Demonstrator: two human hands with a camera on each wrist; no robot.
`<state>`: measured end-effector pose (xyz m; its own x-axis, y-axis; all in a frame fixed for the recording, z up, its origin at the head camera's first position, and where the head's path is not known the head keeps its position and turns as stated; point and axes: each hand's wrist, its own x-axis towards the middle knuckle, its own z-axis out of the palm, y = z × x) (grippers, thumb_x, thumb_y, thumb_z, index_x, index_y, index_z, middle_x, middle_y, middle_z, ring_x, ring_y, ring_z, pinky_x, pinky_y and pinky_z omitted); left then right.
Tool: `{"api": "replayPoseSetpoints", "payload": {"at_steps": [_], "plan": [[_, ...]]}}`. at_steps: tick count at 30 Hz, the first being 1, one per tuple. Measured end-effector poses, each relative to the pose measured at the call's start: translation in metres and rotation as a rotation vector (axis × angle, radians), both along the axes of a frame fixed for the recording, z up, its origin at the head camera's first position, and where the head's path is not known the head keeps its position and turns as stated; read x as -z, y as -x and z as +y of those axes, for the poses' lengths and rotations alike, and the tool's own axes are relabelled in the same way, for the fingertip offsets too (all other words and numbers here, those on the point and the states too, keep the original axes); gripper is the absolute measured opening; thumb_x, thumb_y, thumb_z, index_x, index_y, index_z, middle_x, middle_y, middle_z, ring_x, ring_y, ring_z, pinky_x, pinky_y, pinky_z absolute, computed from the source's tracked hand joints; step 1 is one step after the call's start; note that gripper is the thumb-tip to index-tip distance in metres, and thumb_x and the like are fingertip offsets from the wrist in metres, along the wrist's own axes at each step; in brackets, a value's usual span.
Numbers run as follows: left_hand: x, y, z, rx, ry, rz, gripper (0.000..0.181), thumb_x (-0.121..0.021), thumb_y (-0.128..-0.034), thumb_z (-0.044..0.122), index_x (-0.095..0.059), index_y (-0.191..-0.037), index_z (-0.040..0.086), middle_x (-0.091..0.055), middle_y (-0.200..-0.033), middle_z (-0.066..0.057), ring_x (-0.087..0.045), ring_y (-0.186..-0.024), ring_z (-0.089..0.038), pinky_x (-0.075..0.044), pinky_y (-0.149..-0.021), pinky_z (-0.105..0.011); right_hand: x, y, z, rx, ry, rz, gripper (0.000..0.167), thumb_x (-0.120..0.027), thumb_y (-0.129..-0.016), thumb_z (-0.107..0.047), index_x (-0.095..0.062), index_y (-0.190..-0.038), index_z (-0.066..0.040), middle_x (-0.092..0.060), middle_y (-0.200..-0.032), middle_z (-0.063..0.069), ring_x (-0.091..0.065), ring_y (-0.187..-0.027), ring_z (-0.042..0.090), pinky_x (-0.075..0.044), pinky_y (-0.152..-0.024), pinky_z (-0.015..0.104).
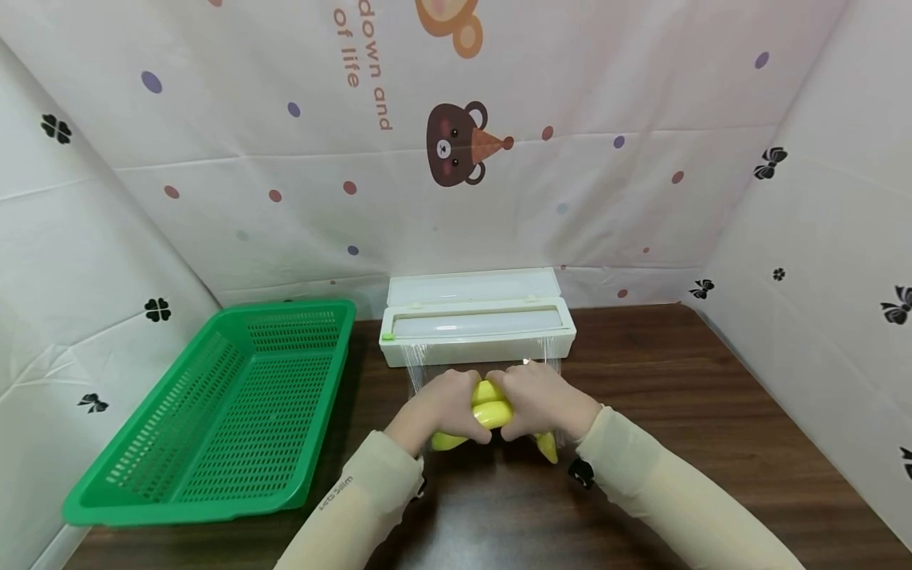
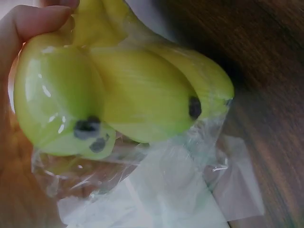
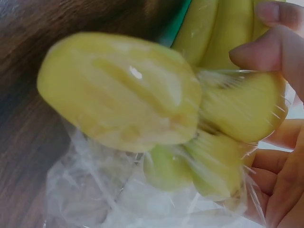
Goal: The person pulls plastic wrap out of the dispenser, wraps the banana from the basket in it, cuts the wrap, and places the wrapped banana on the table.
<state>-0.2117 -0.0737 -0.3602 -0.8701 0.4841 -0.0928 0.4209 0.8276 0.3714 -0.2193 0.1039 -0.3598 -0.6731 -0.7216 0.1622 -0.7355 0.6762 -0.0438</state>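
Observation:
A bunch of yellow bananas (image 1: 493, 413) is held between both hands above the table, in front of a white cling film dispenser (image 1: 477, 350). My left hand (image 1: 447, 402) grips its left side; my right hand (image 1: 536, 396) grips the right side. Clear cling film (image 3: 90, 178) covers part of the bananas in both wrist views, its loose edges hanging past the dark tips. From the dispenser's front, more film stretches toward the hands. In the left wrist view, a thumb presses on a greenish banana (image 2: 59, 95). Much of the bunch is hidden by the hands in the head view.
A green plastic basket (image 1: 309, 443) stands on the left of the dark wooden table (image 1: 677, 412). The dispenser's lid (image 1: 473, 286) is raised against the back. Printed white sheets (image 1: 627, 214) enclose the back and sides.

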Motion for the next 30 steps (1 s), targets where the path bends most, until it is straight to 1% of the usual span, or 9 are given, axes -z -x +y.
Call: {"api": "replayPoseSetpoints", "payload": {"at_steps": [4, 9, 14, 19, 21, 26, 30], "plan": [[0.0019, -0.0007, 0.0, 0.0, -0.003, -0.032, 0.045, -0.079, -0.0588, 0.034, -0.052, -0.087, 0.013, -0.054, -0.071, 0.002, -0.049, -0.055, -0.01, -0.043, -0.049, -0.023, 0.0, -0.0008, 0.0001, -0.004, -0.006, -0.038, 0.036, -0.076, -0.057, -0.031, -0.054, -0.083, -0.017, -0.045, -0.061, -0.011, -0.04, -0.051, 0.006, -0.034, -0.048, 0.024], [0.0033, -0.0005, 0.0, 0.006, -0.022, -0.051, 0.042, -0.078, -0.0587, 0.032, -0.052, -0.086, 0.013, -0.054, -0.071, 0.002, -0.049, -0.054, -0.01, -0.043, -0.049, -0.023, 0.0012, -0.0004, 0.0012, -0.004, -0.001, -0.069, 0.036, -0.076, -0.056, -0.032, -0.054, -0.082, -0.019, -0.045, -0.059, -0.012, -0.041, -0.05, 0.005, -0.035, -0.046, 0.023], [0.0042, 0.0, 0.0002, -0.002, -0.034, -0.095, 0.041, -0.078, -0.0582, 0.032, -0.053, -0.085, 0.013, -0.055, -0.07, 0.002, -0.05, -0.054, -0.011, -0.044, -0.049, -0.024, 0.0036, 0.0013, 0.0029, 0.0, 0.015, -0.151, 0.032, -0.075, -0.057, -0.029, -0.054, -0.08, -0.021, -0.046, -0.059, -0.013, -0.042, -0.05, 0.004, -0.036, -0.047, 0.022], [0.0034, 0.0009, 0.0007, -0.01, -0.022, -0.126, 0.042, -0.077, -0.0575, 0.032, -0.054, -0.086, 0.013, -0.055, -0.071, 0.001, -0.051, -0.055, -0.011, -0.045, -0.049, -0.025, 0.0039, 0.0023, 0.0044, -0.01, 0.03, -0.188, 0.03, -0.074, -0.057, -0.029, -0.055, -0.079, -0.023, -0.047, -0.06, -0.013, -0.042, -0.05, 0.003, -0.036, -0.047, 0.022], [0.0032, 0.0014, 0.0009, -0.014, -0.018, -0.142, 0.042, -0.076, -0.0568, 0.032, -0.054, -0.086, 0.013, -0.055, -0.072, 0.001, -0.051, -0.056, -0.011, -0.045, -0.05, -0.025, 0.0032, 0.0025, 0.005, -0.016, 0.027, -0.199, 0.029, -0.073, -0.057, -0.029, -0.056, -0.08, -0.024, -0.047, -0.061, -0.013, -0.042, -0.051, 0.003, -0.036, -0.047, 0.022], [0.0017, 0.004, 0.001, -0.021, -0.016, -0.183, 0.041, -0.075, -0.0548, 0.032, -0.055, -0.086, 0.013, -0.056, -0.072, 0.002, -0.052, -0.058, -0.011, -0.046, -0.052, -0.026, 0.0012, 0.0044, 0.0065, -0.026, 0.025, -0.265, 0.031, -0.072, -0.058, -0.027, -0.059, -0.086, -0.022, -0.048, -0.063, -0.013, -0.041, -0.051, 0.002, -0.036, -0.047, 0.021], [0.0, 0.0064, 0.001, -0.024, -0.004, -0.208, 0.04, -0.074, -0.054, 0.032, -0.056, -0.086, 0.015, -0.057, -0.074, 0.002, -0.053, -0.061, -0.012, -0.046, -0.053, -0.026, -0.0003, 0.0081, 0.0065, -0.03, 0.021, -0.313, 0.03, -0.072, -0.06, -0.026, -0.06, -0.087, -0.021, -0.047, -0.063, -0.013, -0.039, -0.051, 0.002, -0.034, -0.047, 0.02]]}}
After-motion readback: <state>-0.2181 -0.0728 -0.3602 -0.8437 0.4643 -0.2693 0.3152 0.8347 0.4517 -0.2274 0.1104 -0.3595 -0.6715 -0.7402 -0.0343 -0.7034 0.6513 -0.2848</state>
